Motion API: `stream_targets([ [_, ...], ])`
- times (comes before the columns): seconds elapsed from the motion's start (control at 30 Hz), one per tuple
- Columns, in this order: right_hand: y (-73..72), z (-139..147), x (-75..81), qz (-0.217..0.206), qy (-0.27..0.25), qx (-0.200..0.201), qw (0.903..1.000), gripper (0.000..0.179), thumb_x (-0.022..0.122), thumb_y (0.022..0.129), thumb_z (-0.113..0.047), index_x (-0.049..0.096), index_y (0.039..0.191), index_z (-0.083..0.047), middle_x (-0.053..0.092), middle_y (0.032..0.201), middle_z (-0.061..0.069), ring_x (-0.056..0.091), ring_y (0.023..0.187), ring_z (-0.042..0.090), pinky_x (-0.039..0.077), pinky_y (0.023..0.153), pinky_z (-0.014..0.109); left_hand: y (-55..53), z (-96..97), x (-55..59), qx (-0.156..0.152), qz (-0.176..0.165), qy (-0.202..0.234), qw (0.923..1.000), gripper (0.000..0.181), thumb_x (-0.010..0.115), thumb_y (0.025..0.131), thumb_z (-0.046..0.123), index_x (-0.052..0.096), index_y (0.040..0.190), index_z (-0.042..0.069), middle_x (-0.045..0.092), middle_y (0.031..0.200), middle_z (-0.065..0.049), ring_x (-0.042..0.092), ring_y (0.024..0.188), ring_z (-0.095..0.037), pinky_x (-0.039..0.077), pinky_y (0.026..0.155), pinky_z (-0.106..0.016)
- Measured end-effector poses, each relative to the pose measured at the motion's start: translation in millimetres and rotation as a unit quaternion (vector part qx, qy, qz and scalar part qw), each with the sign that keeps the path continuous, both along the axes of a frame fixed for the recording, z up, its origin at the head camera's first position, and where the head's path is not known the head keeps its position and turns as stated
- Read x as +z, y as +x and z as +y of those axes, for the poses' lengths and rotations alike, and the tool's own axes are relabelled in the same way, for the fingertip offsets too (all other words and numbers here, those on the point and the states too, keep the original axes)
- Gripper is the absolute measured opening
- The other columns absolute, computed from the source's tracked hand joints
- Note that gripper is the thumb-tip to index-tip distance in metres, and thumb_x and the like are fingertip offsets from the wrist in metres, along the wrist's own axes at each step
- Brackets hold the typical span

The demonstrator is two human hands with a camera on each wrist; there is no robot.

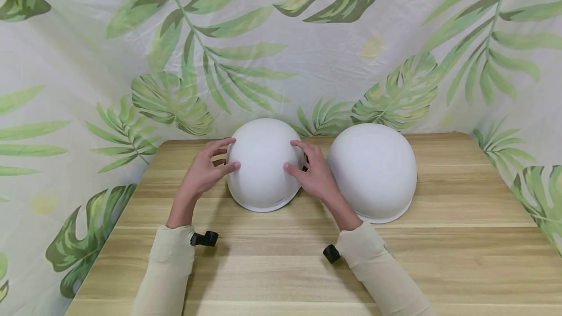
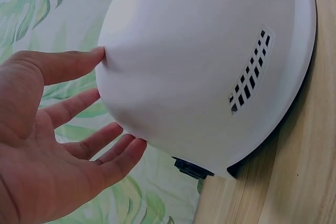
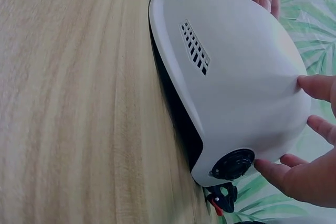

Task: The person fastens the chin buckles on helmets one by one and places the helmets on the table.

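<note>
Between the two hands sits a white helmet (image 1: 262,179), dome up on the wooden table, the left of two. The left hand (image 1: 205,167) touches its left side with thumb and fingertips, fingers spread and fairly straight in the left wrist view. On the other side, the right hand (image 1: 313,172) touches the shell with its fingertips, one beside a round black fitting (image 3: 232,164). A black strap clip (image 3: 224,198) with a red tab hangs below the rim. The second white helmet (image 1: 373,169) stands just right of the right hand, partly behind the forearm.
The wooden table (image 1: 263,277) runs under both helmets. A leaf-patterned cloth (image 1: 325,62) hangs behind and along the sides. Black wrist cameras (image 1: 206,239) are strapped at the beige sleeves (image 1: 169,267).
</note>
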State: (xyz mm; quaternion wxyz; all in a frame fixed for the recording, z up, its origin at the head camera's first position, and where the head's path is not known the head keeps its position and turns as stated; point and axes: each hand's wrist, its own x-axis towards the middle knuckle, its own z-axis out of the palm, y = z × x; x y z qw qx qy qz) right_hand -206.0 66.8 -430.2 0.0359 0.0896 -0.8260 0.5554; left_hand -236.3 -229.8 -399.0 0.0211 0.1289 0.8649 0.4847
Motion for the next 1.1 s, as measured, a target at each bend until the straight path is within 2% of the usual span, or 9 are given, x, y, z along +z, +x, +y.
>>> stream_targets([
  [0.1, 0.1, 1.2, 1.7, -0.004, 0.003, 0.005, 1.0, 0.056, 0.071, 0.102, -0.026, 0.053, 0.154, -0.019, 0.039, 0.161, 0.019, 0.043, 0.152, 0.038, 0.045, 0.12, 0.057, 0.3, 1.4, 1.0, 0.005, 0.003, -0.009, 0.9999, 0.068, 0.079, 0.095, 0.012, 0.051, 0.157, 0.009, 0.04, 0.164, -0.021, 0.046, 0.145, -0.047, 0.046, 0.118, -0.062],
  [0.23, 2.6, 6.9, 6.9, -0.012, 0.011, 0.024, 0.9996, 0.058, 0.068, 0.104, -0.024, 0.049, 0.157, -0.014, 0.037, 0.164, 0.021, 0.041, 0.154, 0.039, 0.044, 0.121, 0.057, 2.4, 7.1, 4.2, 0.018, 0.028, -0.035, 0.9988, 0.063, 0.077, 0.097, 0.016, 0.053, 0.154, 0.007, 0.042, 0.162, -0.023, 0.045, 0.146, -0.048, 0.046, 0.117, -0.064],
  [0.33, 7.5, 17.0, 13.4, -0.003, 0.019, 0.035, 0.9992, 0.059, 0.066, 0.105, -0.021, 0.046, 0.159, -0.009, 0.038, 0.163, 0.022, 0.039, 0.154, 0.041, 0.043, 0.121, 0.058, 6.6, 16.2, 8.0, 0.032, 0.068, -0.05, 0.9959, 0.059, 0.077, 0.098, 0.018, 0.056, 0.152, 0.005, 0.045, 0.159, -0.024, 0.046, 0.146, -0.047, 0.046, 0.116, -0.065],
  [0.5, 21.5, 43.0, 30.3, 0.033, 0.029, 0.029, 0.9986, 0.06, 0.068, 0.104, -0.018, 0.046, 0.158, -0.006, 0.045, 0.157, 0.022, 0.043, 0.15, 0.042, 0.043, 0.122, 0.058, 15.0, 39.4, 17.1, 0.044, 0.144, -0.034, 0.9881, 0.052, 0.079, 0.096, 0.013, 0.063, 0.143, 0.001, 0.054, 0.15, -0.024, 0.052, 0.14, -0.044, 0.052, 0.111, -0.062],
  [0.6, 29.5, 61.6, 38.7, 0.043, 0.034, 0.016, 0.9984, 0.06, 0.069, 0.103, -0.016, 0.046, 0.158, -0.006, 0.046, 0.156, 0.022, 0.045, 0.15, 0.041, 0.043, 0.123, 0.055, 20.6, 58.7, 24.0, 0.04, 0.189, -0.022, 0.9809, 0.048, 0.081, 0.093, 0.01, 0.066, 0.137, -0.001, 0.06, 0.143, -0.024, 0.057, 0.134, -0.041, 0.054, 0.107, -0.058],
  [0.7, 37.1, 80.2, 46.5, 0.049, 0.03, 0.002, 0.9983, 0.06, 0.069, 0.103, -0.012, 0.046, 0.157, -0.004, 0.047, 0.157, 0.022, 0.045, 0.15, 0.04, 0.044, 0.122, 0.051, 26.5, 78.9, 30.6, 0.027, 0.218, -0.016, 0.9755, 0.046, 0.081, 0.092, 0.008, 0.067, 0.135, -0.001, 0.063, 0.14, -0.023, 0.059, 0.13, -0.039, 0.054, 0.104, -0.055],
  [0.8, 45.5, 98.6, 54.7, 0.055, 0.034, -0.015, 0.9978, 0.059, 0.069, 0.103, -0.011, 0.046, 0.156, -0.002, 0.047, 0.157, 0.021, 0.046, 0.15, 0.038, 0.046, 0.121, 0.048, 31.4, 99.2, 35.0, 0.006, 0.209, 0.0, 0.9779, 0.046, 0.08, 0.094, 0.01, 0.067, 0.136, 0.0, 0.063, 0.139, -0.021, 0.06, 0.13, -0.039, 0.055, 0.106, -0.054],
  [0.9, 53.0, 115.5, 60.1, 0.064, 0.057, -0.04, 0.9955, 0.059, 0.07, 0.102, -0.012, 0.047, 0.155, -0.001, 0.049, 0.158, 0.02, 0.048, 0.148, 0.037, 0.048, 0.118, 0.046, 34.0, 118.7, 36.6, -0.011, 0.179, 0.015, 0.9837, 0.045, 0.078, 0.096, 0.013, 0.066, 0.138, 0.002, 0.063, 0.141, -0.02, 0.061, 0.132, -0.039, 0.056, 0.108, -0.052],
  [1.1, 60.9, 144.6, 60.3, 0.082, 0.114, -0.085, 0.9864, 0.058, 0.073, 0.101, -0.015, 0.051, 0.153, -0.001, 0.055, 0.154, 0.02, 0.054, 0.141, 0.039, 0.049, 0.114, 0.055, 31.4, 156.3, 31.8, -0.041, 0.115, 0.024, 0.9922, 0.05, 0.076, 0.099, 0.021, 0.062, 0.144, 0.005, 0.06, 0.146, -0.017, 0.06, 0.136, -0.039, 0.055, 0.111, -0.048],
])
